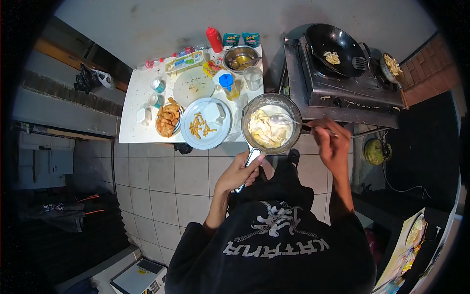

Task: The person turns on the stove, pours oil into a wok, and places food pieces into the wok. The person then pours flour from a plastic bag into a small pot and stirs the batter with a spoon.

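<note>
My left hand (pixel 240 172) is wrapped round the white handle of a saucepan (pixel 246 109), which is held up in front of me between the table and the stove. Inside the pan lies a pale, creamy mixture with yellowish pieces (pixel 267 133). In my right hand (pixel 331 144) is the dark handle of a metal spoon (pixel 281 119); its bowl rests in the mixture. Just left of the pan is a light blue plate (pixel 196 139) bearing fried strips (pixel 197 126) and a white container (pixel 214 111).
A black wok (pixel 318 36) with fried pieces and a slotted spatula (pixel 360 62) sits on the stove (pixel 303 85); a strainer (pixel 391 67) is beside it. The white table (pixel 137 98) holds a metal bowl (pixel 240 49), a red bottle (pixel 214 39) and a bowl of fried food (pixel 168 119).
</note>
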`<state>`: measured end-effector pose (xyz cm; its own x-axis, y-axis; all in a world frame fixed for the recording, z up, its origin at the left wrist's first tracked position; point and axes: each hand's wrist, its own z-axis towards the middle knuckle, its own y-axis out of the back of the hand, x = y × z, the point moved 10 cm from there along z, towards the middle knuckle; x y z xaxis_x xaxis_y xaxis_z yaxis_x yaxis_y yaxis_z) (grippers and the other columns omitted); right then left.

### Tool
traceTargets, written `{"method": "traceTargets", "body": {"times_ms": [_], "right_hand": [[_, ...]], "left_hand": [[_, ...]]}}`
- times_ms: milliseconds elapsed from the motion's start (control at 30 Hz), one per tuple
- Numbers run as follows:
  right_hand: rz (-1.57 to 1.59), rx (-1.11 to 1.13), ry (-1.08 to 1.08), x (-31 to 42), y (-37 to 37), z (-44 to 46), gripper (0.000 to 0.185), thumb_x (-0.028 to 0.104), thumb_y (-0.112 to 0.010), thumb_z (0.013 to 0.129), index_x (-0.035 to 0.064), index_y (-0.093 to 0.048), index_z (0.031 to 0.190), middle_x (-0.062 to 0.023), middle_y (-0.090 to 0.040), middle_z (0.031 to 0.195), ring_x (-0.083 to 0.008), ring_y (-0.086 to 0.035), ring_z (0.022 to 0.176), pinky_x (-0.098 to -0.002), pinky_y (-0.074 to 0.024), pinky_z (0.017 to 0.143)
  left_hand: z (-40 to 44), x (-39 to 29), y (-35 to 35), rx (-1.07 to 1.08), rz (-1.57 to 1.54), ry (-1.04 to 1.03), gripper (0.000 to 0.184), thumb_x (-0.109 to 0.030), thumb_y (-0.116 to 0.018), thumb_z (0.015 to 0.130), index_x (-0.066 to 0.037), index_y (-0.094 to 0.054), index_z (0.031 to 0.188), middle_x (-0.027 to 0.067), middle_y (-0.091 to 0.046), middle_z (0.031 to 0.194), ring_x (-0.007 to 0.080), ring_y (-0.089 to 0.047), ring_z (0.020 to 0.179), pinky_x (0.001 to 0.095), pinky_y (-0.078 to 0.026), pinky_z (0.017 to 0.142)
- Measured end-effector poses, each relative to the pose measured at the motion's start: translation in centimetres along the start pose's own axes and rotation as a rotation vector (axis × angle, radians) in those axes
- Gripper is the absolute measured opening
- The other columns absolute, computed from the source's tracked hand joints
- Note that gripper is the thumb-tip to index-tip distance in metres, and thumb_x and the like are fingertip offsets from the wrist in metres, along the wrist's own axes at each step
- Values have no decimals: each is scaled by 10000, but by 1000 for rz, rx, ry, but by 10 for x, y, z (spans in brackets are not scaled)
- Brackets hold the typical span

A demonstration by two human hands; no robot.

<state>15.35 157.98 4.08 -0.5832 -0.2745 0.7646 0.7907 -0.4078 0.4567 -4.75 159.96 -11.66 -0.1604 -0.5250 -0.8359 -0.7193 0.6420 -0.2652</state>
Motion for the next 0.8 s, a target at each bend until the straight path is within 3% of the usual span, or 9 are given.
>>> {"method": "traceTargets", "body": {"times_ms": [200,267,333,533,600,800], "right_hand": [[84,106,0,13,-14,-14,129,5,-539,864,-45,-647,913,-138,-623,788,-238,-598,638,-306,-461,576],[108,76,81,13,-26,-17,148,5,-501,884,-58,-634,872,-96,-593,716,-126,-524,573,-243,-391,500],[131,112,27,7,-32,-16,135,-3,-512,876,-55,-637,885,-102,-588,716,-146,-539,587,-252,-408,515],[81,63,130,-5,-33,-4,126,5,-531,871,-63,-635,891,-120,-600,736,-174,-558,613,-269,-441,560],[90,71,96,-8,-34,1,117,10,-557,868,-57,-636,922,-165,-642,847,-291,-632,718,-332,-490,645],[53,27,39,-3,-8,9,101,-5,-567,852,-65,-626,909,-165,-627,821,-284,-615,671,-321,-485,618]], "left_hand": [[-1,-8,1,-21,40,-5,282,-303,-541,966,-57,-436,876,-14,-427,560,55,-377,427,222,-292,369],[0,-6,0,-31,12,4,296,-319,-539,966,-58,-436,869,-16,-424,557,54,-375,425,223,-291,370],[0,-9,-2,-34,16,-2,301,-323,-539,965,-58,-436,866,-16,-423,557,55,-373,424,223,-291,371],[3,-7,-6,-26,27,-4,288,-315,-538,967,-63,-433,877,-18,-419,556,54,-364,423,223,-288,376],[2,-4,-7,-23,17,9,279,-308,-538,968,-65,-432,883,-19,-418,556,54,-362,424,224,-287,376],[-2,-2,-12,-4,12,16,267,-297,-535,970,-68,-435,877,-20,-418,561,52,-361,425,219,-286,373]]}}
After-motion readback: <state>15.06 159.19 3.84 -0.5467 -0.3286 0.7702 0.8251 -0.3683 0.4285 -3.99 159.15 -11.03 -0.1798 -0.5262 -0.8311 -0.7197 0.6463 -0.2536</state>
